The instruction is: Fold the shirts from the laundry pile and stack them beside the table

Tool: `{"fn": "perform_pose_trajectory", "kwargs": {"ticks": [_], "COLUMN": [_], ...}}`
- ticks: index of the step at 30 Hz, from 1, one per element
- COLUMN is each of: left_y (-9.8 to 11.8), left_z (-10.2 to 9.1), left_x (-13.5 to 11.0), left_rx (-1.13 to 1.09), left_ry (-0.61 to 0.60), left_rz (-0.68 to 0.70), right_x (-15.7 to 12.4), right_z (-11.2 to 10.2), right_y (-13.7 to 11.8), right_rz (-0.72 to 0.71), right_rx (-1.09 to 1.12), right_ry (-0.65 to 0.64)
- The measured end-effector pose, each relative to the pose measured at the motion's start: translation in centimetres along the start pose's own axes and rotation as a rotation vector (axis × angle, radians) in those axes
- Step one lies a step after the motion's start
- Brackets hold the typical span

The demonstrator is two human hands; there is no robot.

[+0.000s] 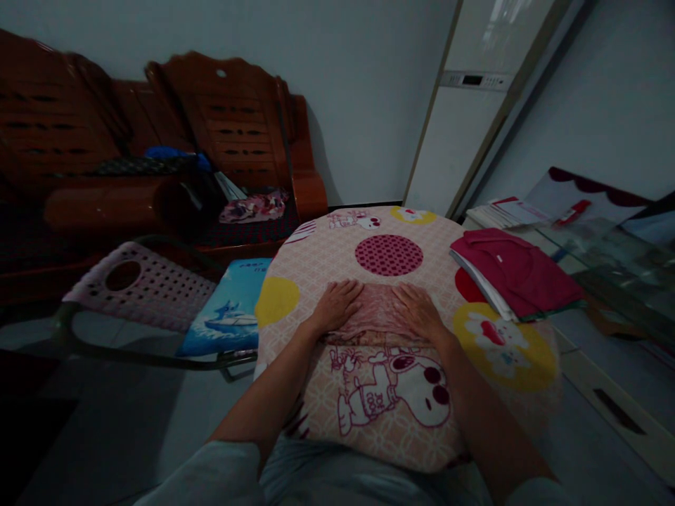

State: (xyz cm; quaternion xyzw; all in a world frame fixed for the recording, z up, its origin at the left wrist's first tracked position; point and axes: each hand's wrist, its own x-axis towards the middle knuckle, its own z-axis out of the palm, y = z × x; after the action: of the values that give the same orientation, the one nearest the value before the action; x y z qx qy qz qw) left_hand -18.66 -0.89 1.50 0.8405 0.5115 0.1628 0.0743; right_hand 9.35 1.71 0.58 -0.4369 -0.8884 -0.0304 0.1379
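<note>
My left hand and my right hand both lie flat, fingers stretched out, on a small folded pink cloth. The cloth rests in the middle of a round table under a pink cartoon-dog cover. A folded stack of dark red clothing sits on the table to the right of my right hand, not touched.
A pink perforated plastic chair with a blue dolphin cushion stands left of the table. A dark wooden sofa with clothes lines the back wall. A white fridge and a glass table with papers stand at right.
</note>
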Motion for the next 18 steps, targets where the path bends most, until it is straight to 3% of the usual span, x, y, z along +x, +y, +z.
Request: {"fn": "perform_pose_trajectory", "kwargs": {"ticks": [18], "left_y": [0.02], "left_z": [0.39], "left_x": [-0.21], "left_rx": [0.027], "left_ry": [0.033], "left_rz": [-0.006], "right_x": [-0.12], "right_z": [0.11], "right_y": [-0.22], "right_rz": [0.007], "right_rx": [-0.007], "right_ry": [0.001]}}
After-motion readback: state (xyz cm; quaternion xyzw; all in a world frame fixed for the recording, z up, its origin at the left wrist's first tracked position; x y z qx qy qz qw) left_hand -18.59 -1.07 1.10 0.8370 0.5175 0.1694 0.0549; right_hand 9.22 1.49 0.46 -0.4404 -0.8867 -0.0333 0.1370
